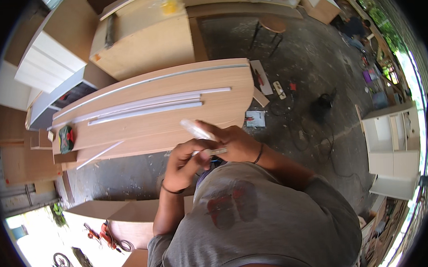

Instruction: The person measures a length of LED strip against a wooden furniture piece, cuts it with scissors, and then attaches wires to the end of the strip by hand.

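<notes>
My right hand (233, 142) grips a short white strip (196, 130) that sticks up and to the left from my fingers. My left hand (186, 162) is curled close against it and pinches a small thin metal piece (218, 151) at the strip's lower end. Both hands are held in front of my chest, above the near edge of a long wooden panel (142, 129). Several long white strips (146, 107) lie side by side on that panel. One more thin white strip (99, 154) pokes out over its near edge.
A green and red tool (66, 138) lies at the panel's left end. Wooden cabinets (143, 41) stand behind it, and white cabinets (391, 149) at the right. A stool (271, 26), cables (314, 138), scraps and an orange power tool (103, 232) are on the concrete floor.
</notes>
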The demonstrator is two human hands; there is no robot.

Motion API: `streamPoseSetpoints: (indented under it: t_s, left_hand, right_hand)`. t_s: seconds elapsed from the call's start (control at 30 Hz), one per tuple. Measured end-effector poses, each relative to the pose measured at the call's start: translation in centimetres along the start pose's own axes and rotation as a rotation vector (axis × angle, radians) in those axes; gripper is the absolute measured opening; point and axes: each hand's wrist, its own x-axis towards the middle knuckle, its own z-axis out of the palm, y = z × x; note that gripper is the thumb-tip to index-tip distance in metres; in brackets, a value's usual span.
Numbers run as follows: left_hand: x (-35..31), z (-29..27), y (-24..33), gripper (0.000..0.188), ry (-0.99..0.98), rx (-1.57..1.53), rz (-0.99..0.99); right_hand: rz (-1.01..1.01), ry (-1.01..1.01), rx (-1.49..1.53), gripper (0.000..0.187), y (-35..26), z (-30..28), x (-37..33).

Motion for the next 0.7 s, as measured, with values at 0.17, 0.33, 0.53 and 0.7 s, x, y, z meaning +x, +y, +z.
streamPoseSetpoints:
  t_s: [0.17, 0.33, 0.53, 0.7]
  left_hand:
    - [0.5, -0.3, -0.7, 0.015, 0.070, -0.023, 0.034]
    - [1.5, 0.9, -1.2, 0.023, 0.188, 0.060, -0.040]
    - [3.1, 1.6, -0.9, 0.019, 0.233, 0.070, -0.086]
    - [5.2, 3.1, -0.1, 0.020, 0.247, 0.125, -0.030]
  right_hand:
    - [-0.149, -0.246, -0.032, 0.069, 1.9, -2.1, -0.9]
    - [-0.017, -0.438, 0.026, 0.049, 3.6, -5.7, -0.3]
    - [-0.164, -0.269, 0.218, 0.042, 9.7, -9.9, -0.7]
    - [0.224, -0.240, 0.037, 0.025, 16.1, -13.0, -1.6]
